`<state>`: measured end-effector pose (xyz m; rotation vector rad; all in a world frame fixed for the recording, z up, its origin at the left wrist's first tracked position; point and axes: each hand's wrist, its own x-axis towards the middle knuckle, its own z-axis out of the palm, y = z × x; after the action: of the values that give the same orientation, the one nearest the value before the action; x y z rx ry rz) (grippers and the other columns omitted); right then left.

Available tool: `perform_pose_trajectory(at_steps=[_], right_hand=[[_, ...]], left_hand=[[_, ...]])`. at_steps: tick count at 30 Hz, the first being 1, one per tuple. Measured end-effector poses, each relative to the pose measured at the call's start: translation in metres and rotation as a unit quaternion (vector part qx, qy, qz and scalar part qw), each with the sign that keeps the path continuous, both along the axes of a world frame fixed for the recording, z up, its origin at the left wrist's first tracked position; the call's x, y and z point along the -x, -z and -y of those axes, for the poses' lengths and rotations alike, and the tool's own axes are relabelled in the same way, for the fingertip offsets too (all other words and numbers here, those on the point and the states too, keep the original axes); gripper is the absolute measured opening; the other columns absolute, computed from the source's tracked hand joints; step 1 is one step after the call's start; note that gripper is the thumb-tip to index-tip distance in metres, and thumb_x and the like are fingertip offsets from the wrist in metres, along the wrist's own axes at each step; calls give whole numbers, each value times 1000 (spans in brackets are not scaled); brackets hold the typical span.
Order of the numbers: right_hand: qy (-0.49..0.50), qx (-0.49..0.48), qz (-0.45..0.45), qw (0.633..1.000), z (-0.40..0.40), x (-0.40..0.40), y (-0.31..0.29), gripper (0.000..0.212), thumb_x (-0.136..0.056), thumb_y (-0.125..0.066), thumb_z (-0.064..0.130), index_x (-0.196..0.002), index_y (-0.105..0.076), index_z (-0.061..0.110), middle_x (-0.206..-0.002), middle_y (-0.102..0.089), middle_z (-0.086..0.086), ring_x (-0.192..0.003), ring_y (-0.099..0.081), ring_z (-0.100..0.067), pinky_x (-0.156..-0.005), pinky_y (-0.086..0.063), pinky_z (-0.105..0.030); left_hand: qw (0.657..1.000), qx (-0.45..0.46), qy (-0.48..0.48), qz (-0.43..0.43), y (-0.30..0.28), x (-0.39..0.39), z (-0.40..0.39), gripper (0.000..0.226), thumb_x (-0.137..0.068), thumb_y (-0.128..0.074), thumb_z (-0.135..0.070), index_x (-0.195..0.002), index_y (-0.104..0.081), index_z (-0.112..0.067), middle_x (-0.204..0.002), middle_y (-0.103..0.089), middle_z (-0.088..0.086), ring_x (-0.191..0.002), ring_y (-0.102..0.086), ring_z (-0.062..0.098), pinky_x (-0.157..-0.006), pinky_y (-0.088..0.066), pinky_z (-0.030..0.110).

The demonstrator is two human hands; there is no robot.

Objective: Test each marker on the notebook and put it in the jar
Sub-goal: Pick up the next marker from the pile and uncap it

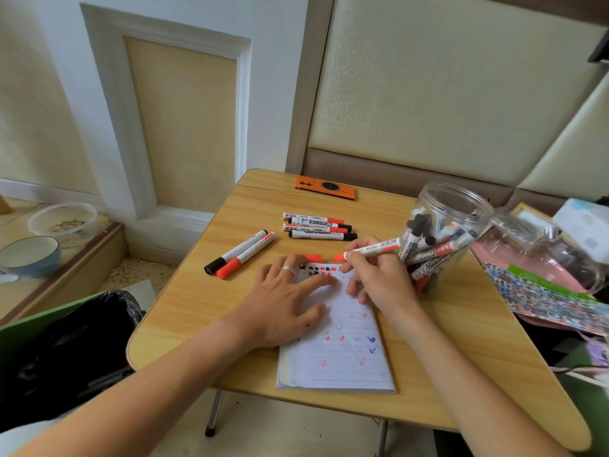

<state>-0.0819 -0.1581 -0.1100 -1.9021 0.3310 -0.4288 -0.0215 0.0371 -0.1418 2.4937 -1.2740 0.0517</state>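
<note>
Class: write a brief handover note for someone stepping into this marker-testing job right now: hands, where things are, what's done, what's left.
Left hand: flat on the notebook, steadying it.
Right hand: grip on an uncapped red marker, tip just above the page's top edge. Its red cap lies on the table by the left fingers.
Jar: right of the notebook, already holding many markers.
Done: page carries red and blue test marks.
Left: test and cap this marker, jar it; then the pair and the four behind the notebook.

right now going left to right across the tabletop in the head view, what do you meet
pair of capped markers → left hand flat on the notebook → right hand gripping the uncapped red marker → jar of markers
</note>
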Motion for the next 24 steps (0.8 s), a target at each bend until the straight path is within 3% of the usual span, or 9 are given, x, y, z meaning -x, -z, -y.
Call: perform_pose_trajectory(at_steps=[4,8,14,24], right_hand=[[25,41,-8,999,1,-1,3,10,-95,-71,24,-90,-63,23,-70,-71,-15,-49,-62,-31,-43,-46,-30],[52,39,-31,997,-1,-5,5,8,-89,-67,17,-84,-61,16,-58,-65,-13,-46,-58,-29,-42,-43,-28],[55,44,-45,997,-3,-8,5,7,-88,-67,15,-84,-62,11,-58,-64,-10,-44,-55,-25,-40,-40,-27],[53,63,-68,994,-3,-10,5,9,-87,-67,15,-84,-63,7,-57,-63,-11,-42,-54,-24,-38,-39,-24]], left_hand=[[1000,-15,5,2,0,1,0,47,-100,-30,-62,-146,-24,-59,-156,-19,0,-145,-12,21,-116,-16,45],[1000,-19,3,8,0,1,2,49,-100,-32,-59,-148,-22,-58,-157,-19,3,-146,-10,21,-116,-12,46],[1000,-14,-3,19,0,3,3,48,-101,-35,-56,-148,-26,-56,-157,-20,3,-145,-9,20,-114,-8,41],[999,-16,-10,30,4,1,3,55,-93,-25,-61,-147,-26,-55,-152,-27,3,-143,-19,23,-114,-18,45]])
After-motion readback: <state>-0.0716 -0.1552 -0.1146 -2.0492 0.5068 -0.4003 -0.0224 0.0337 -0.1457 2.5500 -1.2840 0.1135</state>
